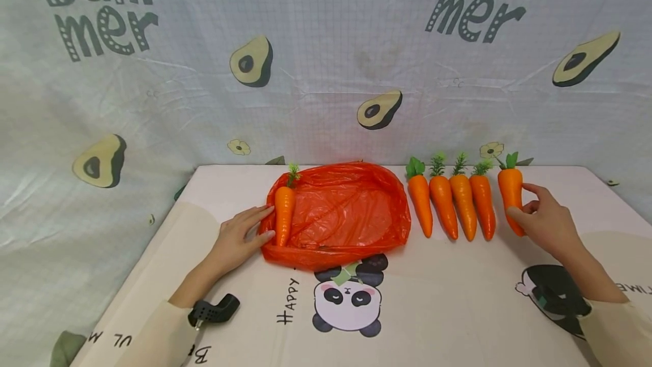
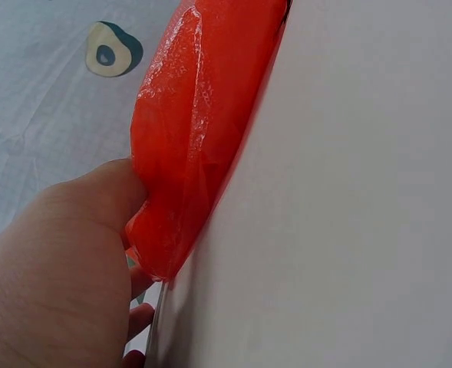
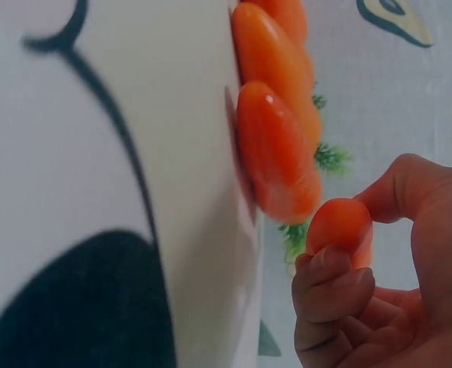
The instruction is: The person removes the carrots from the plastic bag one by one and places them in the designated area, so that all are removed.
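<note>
A red plastic bag (image 1: 346,260) lies spread wide on the table with its rim raised. Inside its left side is an orange carrot (image 1: 283,217) with a feathery green top. My left hand (image 1: 239,240) rests against the bag's left rim, fingers fairly straight, thumb apart from the forefinger; in the left wrist view the thumb touches the outside of the bag (image 2: 191,123). My right hand (image 1: 549,222) pinches another carrot (image 1: 511,191) between thumb and fingers, its leafy top pointing away. That carrot's tip (image 3: 339,226) shows above the tabletop in the right wrist view.
Several carrots (image 1: 462,200) lie side by side between the bag and my right hand, tops toward the back. The table (image 1: 433,310) has a panda print. Behind it hangs a curtain (image 1: 316,44) with avocado prints. A black band (image 1: 214,310) circles my left wrist.
</note>
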`<state>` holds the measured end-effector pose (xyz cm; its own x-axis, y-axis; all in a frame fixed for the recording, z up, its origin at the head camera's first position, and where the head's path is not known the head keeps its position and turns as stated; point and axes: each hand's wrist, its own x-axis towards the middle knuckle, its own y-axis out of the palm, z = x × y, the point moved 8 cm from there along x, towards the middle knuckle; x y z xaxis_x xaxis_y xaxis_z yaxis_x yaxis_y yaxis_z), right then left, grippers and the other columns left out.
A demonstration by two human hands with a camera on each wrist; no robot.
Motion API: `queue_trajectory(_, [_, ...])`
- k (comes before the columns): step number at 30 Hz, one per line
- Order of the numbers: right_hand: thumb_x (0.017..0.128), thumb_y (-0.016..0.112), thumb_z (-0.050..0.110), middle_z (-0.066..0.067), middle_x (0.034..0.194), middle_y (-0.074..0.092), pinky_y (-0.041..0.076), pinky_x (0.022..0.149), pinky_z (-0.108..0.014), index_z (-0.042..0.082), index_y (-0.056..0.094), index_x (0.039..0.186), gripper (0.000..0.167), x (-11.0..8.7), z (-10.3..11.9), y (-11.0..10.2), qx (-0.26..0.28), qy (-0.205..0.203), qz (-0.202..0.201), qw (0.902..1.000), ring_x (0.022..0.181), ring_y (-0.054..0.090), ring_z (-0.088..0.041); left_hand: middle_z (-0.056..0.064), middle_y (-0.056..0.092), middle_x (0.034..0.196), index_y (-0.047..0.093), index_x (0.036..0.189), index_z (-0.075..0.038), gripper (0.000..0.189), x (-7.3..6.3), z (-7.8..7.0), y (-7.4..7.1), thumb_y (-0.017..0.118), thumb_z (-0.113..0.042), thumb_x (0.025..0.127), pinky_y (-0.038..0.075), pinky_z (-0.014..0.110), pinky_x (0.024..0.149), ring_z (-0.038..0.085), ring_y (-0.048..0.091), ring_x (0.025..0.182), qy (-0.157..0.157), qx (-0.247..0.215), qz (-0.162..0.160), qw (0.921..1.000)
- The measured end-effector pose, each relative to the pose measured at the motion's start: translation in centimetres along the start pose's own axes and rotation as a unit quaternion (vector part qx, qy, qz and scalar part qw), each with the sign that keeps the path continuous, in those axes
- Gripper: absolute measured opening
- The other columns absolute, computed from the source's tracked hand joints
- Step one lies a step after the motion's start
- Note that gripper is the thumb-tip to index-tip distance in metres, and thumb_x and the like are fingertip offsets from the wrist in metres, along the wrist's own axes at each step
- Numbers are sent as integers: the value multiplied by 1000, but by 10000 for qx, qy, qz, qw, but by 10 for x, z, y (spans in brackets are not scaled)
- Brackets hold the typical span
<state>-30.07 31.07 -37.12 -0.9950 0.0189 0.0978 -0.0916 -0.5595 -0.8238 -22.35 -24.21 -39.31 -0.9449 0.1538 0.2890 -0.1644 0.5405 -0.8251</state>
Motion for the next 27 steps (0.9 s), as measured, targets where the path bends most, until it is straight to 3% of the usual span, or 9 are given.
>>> queue_trajectory(6, [91,53,25,-31,99,51,47,55,-28,-15,17,141,74,5,-15,5,-119,222,257,9994,71,51,-29,16,47,141,50,140,-12,58,1,0,-1,65,-36,89,24,57,98,37,35,131,53,3,-19,10000])
queue_trajectory(15, [92,53,26,-28,98,52,45,56,-30,-15,19,141,72,8,-24,15,-132,66,619,9980,70,51,-26,16,48,141,51,139,-12,57,0,0,0,65,-35,89,25,57,98,37,36,131,53,43,-44,10000])
queue_trajectory(27, [92,52,28,-29,99,52,45,57,-30,-14,20,141,72,8,-25,18,-155,31,671,9976,70,51,-26,16,47,141,50,140,-13,58,0,0,1,64,-36,89,23,58,99,37,35,132,19,45,-23,10000])
